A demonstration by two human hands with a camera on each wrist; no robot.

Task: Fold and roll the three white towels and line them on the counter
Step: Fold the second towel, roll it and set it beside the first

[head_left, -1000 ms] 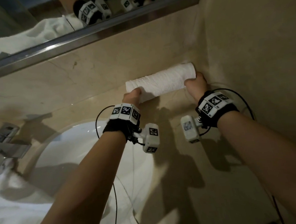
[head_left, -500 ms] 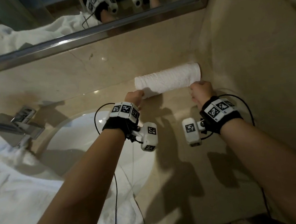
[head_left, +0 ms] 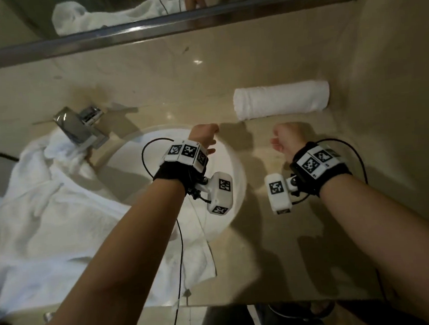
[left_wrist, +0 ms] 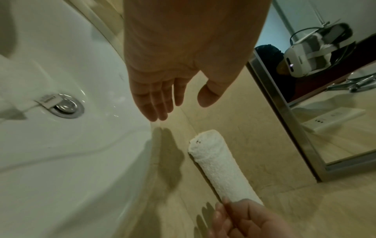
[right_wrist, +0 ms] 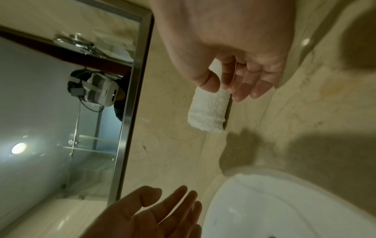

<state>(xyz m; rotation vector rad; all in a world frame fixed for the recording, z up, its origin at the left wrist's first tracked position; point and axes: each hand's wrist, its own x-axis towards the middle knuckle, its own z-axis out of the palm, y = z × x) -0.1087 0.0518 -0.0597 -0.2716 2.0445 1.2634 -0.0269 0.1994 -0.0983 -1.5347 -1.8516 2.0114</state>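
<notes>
At the far right of the surface (head_left: pixel 277 234), the rolled towel (head_left: pixel 281 99) now lies released; left hand (head_left: pixel 203 137) and right hand (head_left: pixel 286 138) have drawn back, each grip loose and empty, one towel done.

**One towel rolled, the rest loose**

A rolled white towel (head_left: pixel 281 99) lies on its side on the beige worktop (head_left: pixel 277 246), a tight cylinder set along the back wall with its right end close to the side wall. Nothing touches it. The unrolled white towels (head_left: pixel 61 239) lie crumpled in a heap over the left part of the basin, partly draped into it.
</notes>
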